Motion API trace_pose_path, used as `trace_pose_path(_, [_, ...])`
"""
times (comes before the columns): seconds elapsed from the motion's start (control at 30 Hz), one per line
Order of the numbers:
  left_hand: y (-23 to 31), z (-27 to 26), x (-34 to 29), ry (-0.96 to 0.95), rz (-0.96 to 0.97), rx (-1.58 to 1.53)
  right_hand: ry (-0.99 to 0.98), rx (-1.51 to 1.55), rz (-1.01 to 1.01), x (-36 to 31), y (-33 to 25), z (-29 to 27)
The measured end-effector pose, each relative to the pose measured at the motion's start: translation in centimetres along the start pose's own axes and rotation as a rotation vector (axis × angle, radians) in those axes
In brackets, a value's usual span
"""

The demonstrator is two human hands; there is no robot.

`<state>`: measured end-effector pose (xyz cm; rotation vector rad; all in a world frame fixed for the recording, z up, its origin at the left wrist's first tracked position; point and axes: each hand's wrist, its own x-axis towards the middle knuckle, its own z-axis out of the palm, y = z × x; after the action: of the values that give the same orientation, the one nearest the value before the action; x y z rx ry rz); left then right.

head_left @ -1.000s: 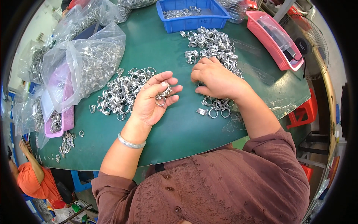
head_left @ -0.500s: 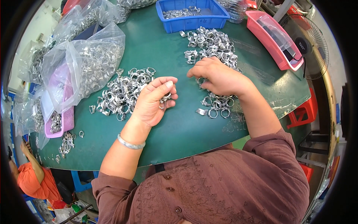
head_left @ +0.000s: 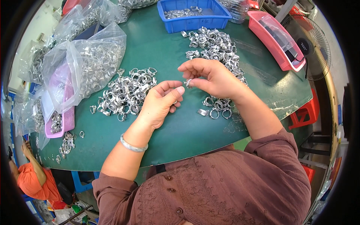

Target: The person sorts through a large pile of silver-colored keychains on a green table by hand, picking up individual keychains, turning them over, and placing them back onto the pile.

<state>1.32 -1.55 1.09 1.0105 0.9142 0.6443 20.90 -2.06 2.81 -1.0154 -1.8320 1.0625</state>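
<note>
My left hand (head_left: 162, 100) hovers over the green table (head_left: 176, 138) with its thumb pressed against curled fingers. A sliver of silver shows between those fingers; the rest of what they hold is hidden. Close by, my right hand (head_left: 210, 78) pinches a small silver metal ring (head_left: 188, 83) at thumb and fingertips. Left of my left hand lies a heap of silver rings (head_left: 127, 93). A longer heap of similar rings (head_left: 213, 45) stretches out beyond and partly beneath my right hand, with several loose rings (head_left: 219, 107) at its near end.
A blue bin (head_left: 195, 25) with rings stands at the far edge. Clear plastic bags of rings (head_left: 99, 62) and a purple basket (head_left: 67, 122) crowd the left. At right are a pink basket (head_left: 275, 47), a fan (head_left: 315, 47) and a red stool (head_left: 307, 110). Another person (head_left: 37, 183) sits lower left.
My right hand has come away from the right heap toward my left hand, now with a ring at its fingertips. My left hand has shifted slightly right, and the rings in it show less.
</note>
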Motion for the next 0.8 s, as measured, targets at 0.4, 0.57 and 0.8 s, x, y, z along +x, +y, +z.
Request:
trace_pose_path(0.4, [0.3, -0.5, 0.1, -0.074, -0.072, -0.227, 0.053, 0.438, 0.12, 0.1, 0.0, 0.3])
trace_pose_path(0.57, [0.1, -1.3, 0.3, -0.21, -0.018, -0.418, -0.041, 0.379, 0.271, 0.1, -0.6, 0.4])
trace_pose_path(0.8, [0.1, -1.1, 0.2, -0.212, -0.036, -0.403, -0.044, 0.434, 0.319, 0.1, -0.8, 0.4])
